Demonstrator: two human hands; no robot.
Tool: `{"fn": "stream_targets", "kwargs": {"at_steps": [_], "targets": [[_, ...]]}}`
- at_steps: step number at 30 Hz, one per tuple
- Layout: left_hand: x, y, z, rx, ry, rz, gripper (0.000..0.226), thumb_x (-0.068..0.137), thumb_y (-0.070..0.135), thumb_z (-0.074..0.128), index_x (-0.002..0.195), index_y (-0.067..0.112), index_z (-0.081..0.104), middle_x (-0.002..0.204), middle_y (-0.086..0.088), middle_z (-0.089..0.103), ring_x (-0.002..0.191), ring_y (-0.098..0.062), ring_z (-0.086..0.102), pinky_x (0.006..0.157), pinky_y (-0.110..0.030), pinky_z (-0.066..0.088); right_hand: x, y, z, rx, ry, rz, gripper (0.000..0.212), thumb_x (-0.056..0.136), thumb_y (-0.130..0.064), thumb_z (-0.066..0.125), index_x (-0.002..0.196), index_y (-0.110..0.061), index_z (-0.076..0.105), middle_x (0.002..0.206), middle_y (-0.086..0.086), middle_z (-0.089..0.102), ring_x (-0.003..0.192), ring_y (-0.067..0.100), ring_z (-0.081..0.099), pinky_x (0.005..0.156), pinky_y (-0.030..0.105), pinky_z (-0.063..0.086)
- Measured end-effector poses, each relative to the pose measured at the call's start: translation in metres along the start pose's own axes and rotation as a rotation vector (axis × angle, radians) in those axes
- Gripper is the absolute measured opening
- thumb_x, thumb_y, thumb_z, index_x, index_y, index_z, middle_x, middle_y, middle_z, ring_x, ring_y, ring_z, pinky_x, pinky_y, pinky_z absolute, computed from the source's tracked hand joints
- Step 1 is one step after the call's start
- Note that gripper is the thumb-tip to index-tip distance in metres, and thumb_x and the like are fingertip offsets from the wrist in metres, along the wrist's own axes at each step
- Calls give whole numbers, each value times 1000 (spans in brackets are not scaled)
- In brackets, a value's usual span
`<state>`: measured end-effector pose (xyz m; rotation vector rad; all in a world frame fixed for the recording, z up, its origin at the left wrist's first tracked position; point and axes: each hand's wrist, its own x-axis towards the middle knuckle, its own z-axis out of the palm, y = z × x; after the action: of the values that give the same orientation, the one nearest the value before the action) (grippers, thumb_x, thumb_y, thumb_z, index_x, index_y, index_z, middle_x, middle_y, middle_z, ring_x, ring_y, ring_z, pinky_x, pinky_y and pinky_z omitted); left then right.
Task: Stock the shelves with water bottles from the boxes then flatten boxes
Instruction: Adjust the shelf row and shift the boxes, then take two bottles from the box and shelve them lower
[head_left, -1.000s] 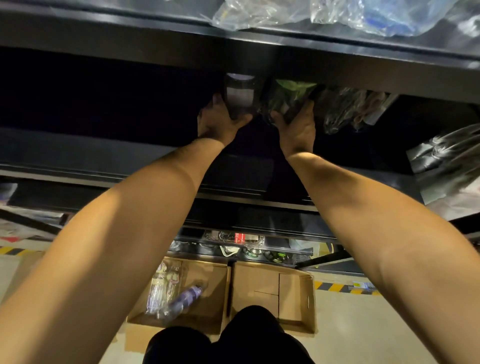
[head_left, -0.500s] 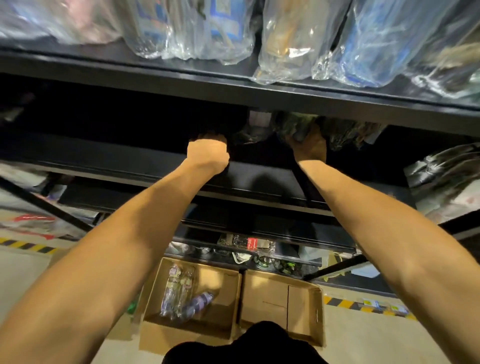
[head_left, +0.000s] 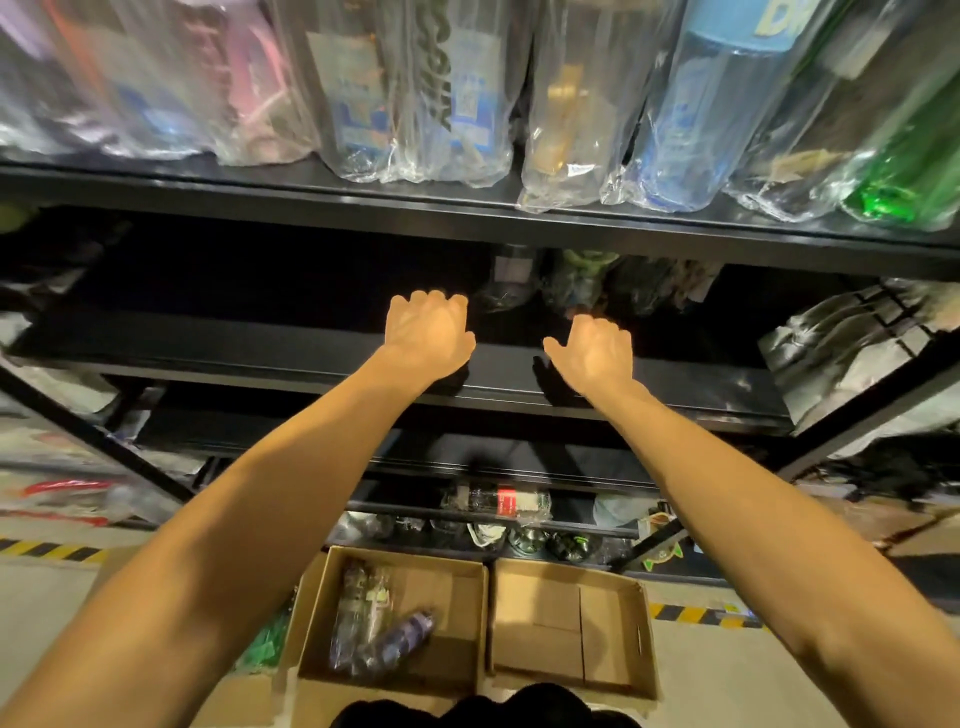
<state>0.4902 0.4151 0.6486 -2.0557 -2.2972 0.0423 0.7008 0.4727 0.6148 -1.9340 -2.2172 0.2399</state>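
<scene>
Over the dark middle shelf (head_left: 675, 384) we hold our left hand (head_left: 428, 338) and right hand (head_left: 592, 353) palm-down, fingers loosely spread and empty, just near of wrapped bottles (head_left: 506, 291). Below, the left box (head_left: 395, 623) holds three bottles; the right box (head_left: 571, 623) lies bare.

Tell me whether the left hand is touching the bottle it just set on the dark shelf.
Apart. The head view shows the left hand open with fingers spread, and a strip of dark shelf between its fingertips and the wrapped bottle behind.
</scene>
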Motion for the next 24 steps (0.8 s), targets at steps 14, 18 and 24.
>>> {"fn": "stream_targets", "kwargs": {"at_steps": [14,18,24], "targets": [[-94,-89,15,40,58,-75,44,102,46,51,134,16,55,122,-10,63,115,-31,60,101,-47,44,-80,-96,34,-200,183,-401,51,94,-49,65,127,-10,65,125,12,67,122,32,60,122,62,28],[-128,-134,29,16,31,-130,46,103,48,49,138,18,52,128,-8,61,120,-30,57,105,-45,41,-103,-146,59,-169,157,-475,52,95,-48,64,131,-11,62,130,11,64,126,31,58,124,59,25],[-192,-196,81,2,91,-167,42,92,40,60,124,13,63,111,-11,66,105,-35,63,95,-47,45,-151,-200,121,-163,97,-556,48,94,-47,62,129,-14,62,127,8,64,124,29,57,124,60,23]]}}
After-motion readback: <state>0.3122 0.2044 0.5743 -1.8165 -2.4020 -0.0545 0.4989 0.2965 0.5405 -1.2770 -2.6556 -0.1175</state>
